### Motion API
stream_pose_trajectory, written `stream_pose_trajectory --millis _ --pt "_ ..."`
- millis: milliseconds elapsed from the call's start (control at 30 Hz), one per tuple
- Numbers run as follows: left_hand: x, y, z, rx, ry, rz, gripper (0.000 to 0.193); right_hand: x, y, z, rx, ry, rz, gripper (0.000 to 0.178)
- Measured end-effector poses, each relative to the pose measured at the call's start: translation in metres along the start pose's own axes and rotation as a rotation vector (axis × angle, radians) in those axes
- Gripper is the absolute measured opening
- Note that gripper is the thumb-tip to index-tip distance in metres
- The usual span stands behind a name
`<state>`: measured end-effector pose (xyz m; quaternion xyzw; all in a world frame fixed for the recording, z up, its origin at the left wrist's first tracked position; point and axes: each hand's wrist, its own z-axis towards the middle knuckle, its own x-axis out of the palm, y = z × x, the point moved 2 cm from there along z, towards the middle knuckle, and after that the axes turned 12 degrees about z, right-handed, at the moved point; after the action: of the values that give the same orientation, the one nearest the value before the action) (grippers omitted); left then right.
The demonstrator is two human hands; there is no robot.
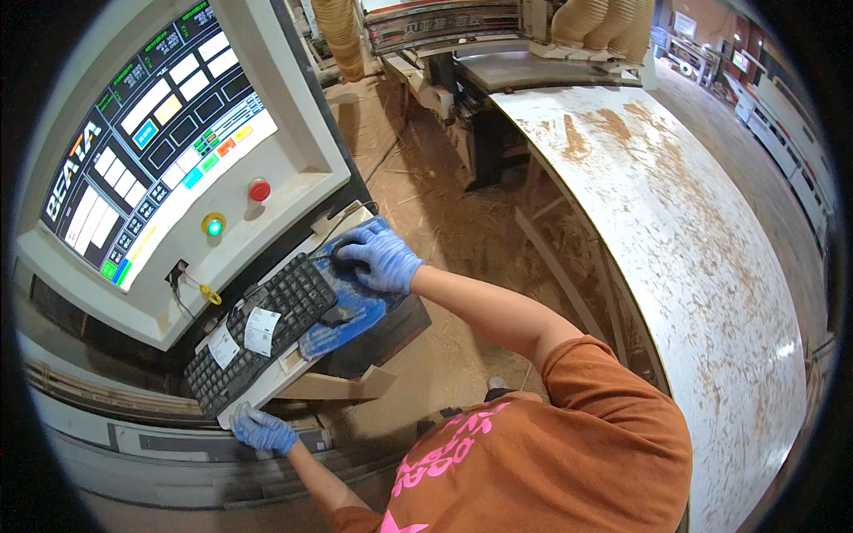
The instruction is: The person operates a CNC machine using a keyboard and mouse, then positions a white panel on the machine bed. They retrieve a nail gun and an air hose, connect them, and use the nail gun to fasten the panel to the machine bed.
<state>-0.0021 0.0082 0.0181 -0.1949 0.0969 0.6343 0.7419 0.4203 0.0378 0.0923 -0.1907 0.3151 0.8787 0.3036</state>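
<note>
My right hand, in a blue glove, is closed over a dark computer mouse, which its fingers partly hide. Under the mouse lies a worn blue mat. Left of it, a dusty black keyboard rests at a slant on a pale tray. Two white printed labels, an upper one and a lower one, lie across the keys. My left hand, also gloved in blue, is at the tray's near-left corner, fingers extended against its edge with nothing visible in them.
A lit control screen stands behind the keyboard, with a red push button and a glowing green button below it. To the right is a large white panel strewn with wood shavings. Ribbed hoses hang over the machine beyond.
</note>
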Motion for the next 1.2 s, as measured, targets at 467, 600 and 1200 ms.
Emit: stream_pose_trajectory --millis 467,600,1200 --pt "-0.020 -0.019 0.009 -0.045 -0.038 0.046 0.028 -0.004 0.016 0.002 0.046 0.049 -0.050 0.037" --pt "-0.019 -0.021 0.010 -0.063 -0.036 0.041 0.029 -0.001 0.010 0.002 0.034 0.025 -0.044 0.038" --pt "-0.006 -0.005 -0.003 -0.006 -0.021 0.107 0.034 -0.007 0.008 0.001 0.002 0.043 -0.022 0.041"
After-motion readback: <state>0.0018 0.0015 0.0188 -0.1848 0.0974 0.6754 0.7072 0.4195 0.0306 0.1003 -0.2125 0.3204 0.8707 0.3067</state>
